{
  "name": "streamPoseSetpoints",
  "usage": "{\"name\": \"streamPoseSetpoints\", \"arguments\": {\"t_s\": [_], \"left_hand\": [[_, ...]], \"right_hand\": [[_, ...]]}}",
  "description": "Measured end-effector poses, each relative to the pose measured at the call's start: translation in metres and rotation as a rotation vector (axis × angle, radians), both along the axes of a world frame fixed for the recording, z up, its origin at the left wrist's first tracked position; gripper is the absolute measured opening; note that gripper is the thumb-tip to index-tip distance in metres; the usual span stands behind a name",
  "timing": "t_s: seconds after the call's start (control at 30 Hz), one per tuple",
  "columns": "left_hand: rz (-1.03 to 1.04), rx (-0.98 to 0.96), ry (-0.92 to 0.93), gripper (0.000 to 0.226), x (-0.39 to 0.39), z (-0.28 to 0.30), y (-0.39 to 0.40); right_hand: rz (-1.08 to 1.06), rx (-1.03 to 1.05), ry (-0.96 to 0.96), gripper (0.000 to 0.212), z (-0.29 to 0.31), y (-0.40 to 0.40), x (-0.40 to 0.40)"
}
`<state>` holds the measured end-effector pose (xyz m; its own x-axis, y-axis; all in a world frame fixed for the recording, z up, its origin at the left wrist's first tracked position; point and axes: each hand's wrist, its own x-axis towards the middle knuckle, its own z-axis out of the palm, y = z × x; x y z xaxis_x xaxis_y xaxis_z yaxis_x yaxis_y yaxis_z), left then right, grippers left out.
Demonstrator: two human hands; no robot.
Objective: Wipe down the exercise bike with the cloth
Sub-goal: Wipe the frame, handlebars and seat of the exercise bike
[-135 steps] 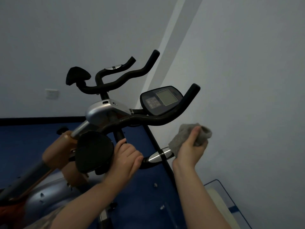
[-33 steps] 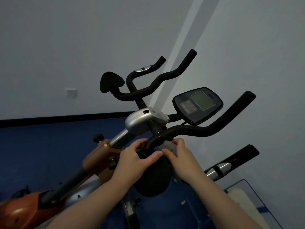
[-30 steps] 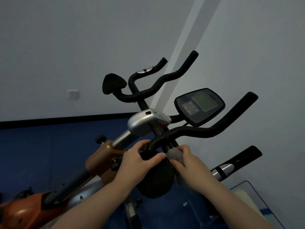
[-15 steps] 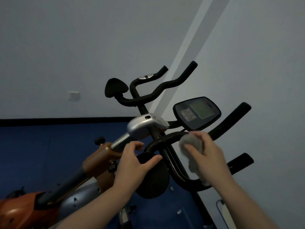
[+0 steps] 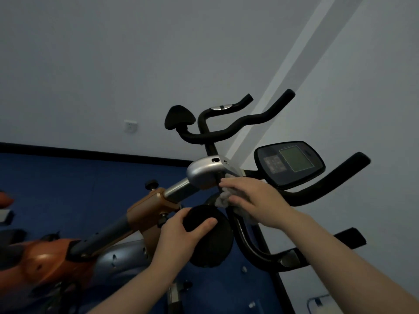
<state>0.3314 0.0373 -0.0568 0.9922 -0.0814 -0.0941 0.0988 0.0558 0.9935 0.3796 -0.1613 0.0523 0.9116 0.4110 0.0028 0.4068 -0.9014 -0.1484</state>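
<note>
The exercise bike has an orange and silver frame, black handlebars and a console with a small screen. My left hand grips the top edge of the round black elbow pad. A grey cloth is bunched under my right hand, which presses it with fairly straight fingers against the handlebar stem just below the silver clamp housing. Most of the cloth is hidden under that hand.
White walls meet in a corner behind the bike, with a wall socket on the left. The blue floor runs under the bike, edged by a black skirting. A second black pad sits on the far handlebar.
My right hand has moved the cloth left and up, from the bar under the console to the stem beside the silver housing. My left hand stays on the round pad. The view shifted.
</note>
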Motion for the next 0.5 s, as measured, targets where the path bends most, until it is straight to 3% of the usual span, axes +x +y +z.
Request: {"name": "streamPoseSetpoints", "arguments": {"t_s": [0.1, 0.17, 0.23, 0.33, 0.5], "left_hand": [[0.019, 0.004, 0.005, 0.042, -0.001, 0.002, 0.000], [0.029, 0.021, -0.006, 0.039, -0.003, 0.004, -0.001], [0.028, 0.043, -0.022, 0.036, -0.006, 0.008, -0.001], [0.033, 0.048, -0.011, 0.037, -0.010, 0.009, 0.000], [0.069, -0.007, 0.039, 0.046, -0.017, 0.005, 0.000]], "right_hand": [[-0.119, 0.090, -0.072, 0.045, -0.005, 0.004, 0.000], [-0.035, 0.136, -0.094, 0.037, -0.017, 0.021, -0.001], [0.104, 0.145, 0.033, 0.034, -0.018, 0.031, 0.003], [0.096, 0.129, 0.222, 0.031, 0.004, 0.025, 0.023], [0.180, -0.043, 0.344, 0.027, 0.005, 0.044, 0.033]]}}
